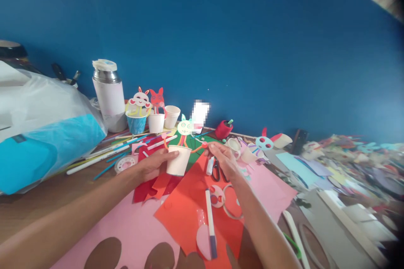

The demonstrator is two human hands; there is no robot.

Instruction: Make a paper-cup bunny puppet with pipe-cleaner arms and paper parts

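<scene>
**Most of the assembly appears done, with one small detail in hand**

A white paper cup [176, 162] is held up above the middle of the counter [34, 214], the grip of the left hand [156, 164] clamped on its left side with the thumb laid across the front. By the right hand [224, 159], the fingertips are held together on the red tip [205, 145] of an orange paper arm [197, 149] that reaches out from the cup's rim.

Much can be judged finished: a pale paper face [183, 127] with drawn features is raised above the cup, and a second arm, ended by a pink disc [164, 135], is bent up on the opposite side. Whether the red tip is firmly fixed cannot be told, as it is partly covered by the fingers.

Little seems left beyond securing that end. The cup's visible wall is undecorated; a blue cup [136, 125] behind is coloured, yet a plain one bearing a red face [157, 99] is also seen, so colouring may not be needed. A marker [210, 218] and scissors [216, 172] are laid nearby.
</scene>
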